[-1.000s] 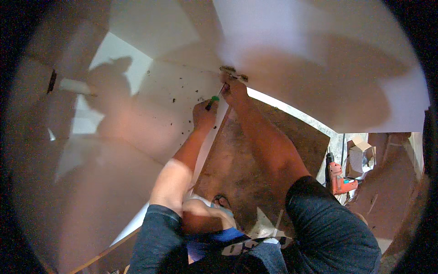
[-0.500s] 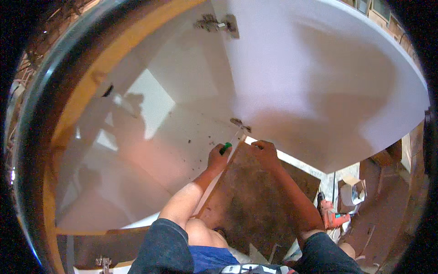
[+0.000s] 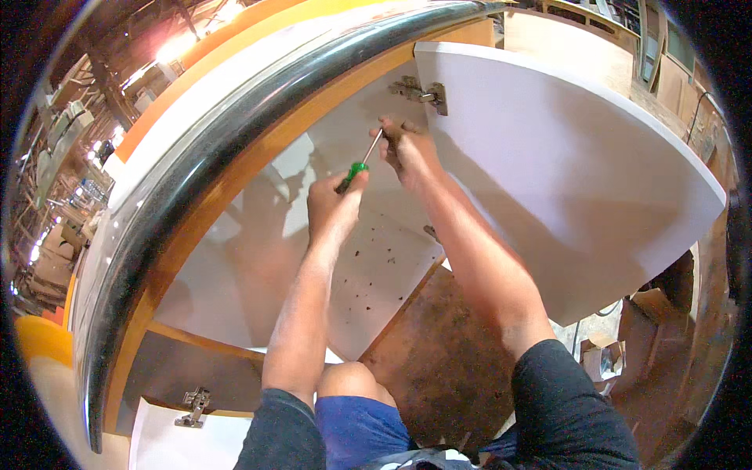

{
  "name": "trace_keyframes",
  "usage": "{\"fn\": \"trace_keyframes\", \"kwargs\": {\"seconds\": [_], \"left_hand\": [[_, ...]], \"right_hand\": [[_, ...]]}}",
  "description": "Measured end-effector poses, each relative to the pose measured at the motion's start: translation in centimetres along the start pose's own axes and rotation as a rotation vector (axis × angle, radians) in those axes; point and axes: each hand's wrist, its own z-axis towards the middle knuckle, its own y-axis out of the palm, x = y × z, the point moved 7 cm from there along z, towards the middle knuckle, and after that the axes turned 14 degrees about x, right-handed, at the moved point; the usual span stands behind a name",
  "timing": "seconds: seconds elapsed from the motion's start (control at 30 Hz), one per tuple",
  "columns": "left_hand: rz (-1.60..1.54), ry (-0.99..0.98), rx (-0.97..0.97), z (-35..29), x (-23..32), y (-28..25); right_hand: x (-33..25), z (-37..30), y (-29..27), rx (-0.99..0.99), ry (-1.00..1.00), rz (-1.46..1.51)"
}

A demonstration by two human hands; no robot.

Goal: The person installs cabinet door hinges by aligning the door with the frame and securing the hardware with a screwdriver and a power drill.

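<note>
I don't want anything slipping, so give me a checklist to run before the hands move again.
1. Screwdriver gripped: ok, its handle is in the left hand.
2. Right hand at the shaft's far end: ok.
3. Tip seated in something: cannot tell, the right hand obscures it.
4. Door open: ok, it stands out to the right.
5. Upper hinge in plain sight: ok, just above the right hand.
6. Inner panel clean: not ok, dark bits lie scattered on it.
</note>
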Motion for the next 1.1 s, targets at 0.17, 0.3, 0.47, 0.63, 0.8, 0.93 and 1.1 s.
{"fn": "trace_keyframes", "kwargs": {"seconds": [0.17,0.3,0.47,0.63,0.8,0.93,1.1], "left_hand": [[0.03,0.231,-0.006,1.7,2.4,0.0],[0.012,0.214,-0.022,2.0,2.6,1.0],[0.071,0.217,-0.008,2.3,3.2,1.2],[-0.025,0.239,-0.016,2.5,3.0,1.5],[-0.006,0.375,0.018,2.5,3.9,1.4],[-0.004,0.29,-0.028,3.0,3.2,1.2],[-0.059,0.212,-0.049,2.6,3.4,1.5]], "right_hand": [[-1.9,0.7,1.0,0.109,-0.042,0.173],[-2.6,1.2,0.1,0.123,-0.058,0.204],[-3.5,0.9,0.1,0.135,-0.094,0.253],[-3.5,1.1,0.2,0.132,-0.068,0.257],[-3.4,1.4,0.1,0.123,-0.063,0.274],[-3.4,1.3,0.2,0.136,-0.076,0.203],[-3.4,1.5,0.1,0.108,-0.057,0.197]]}}
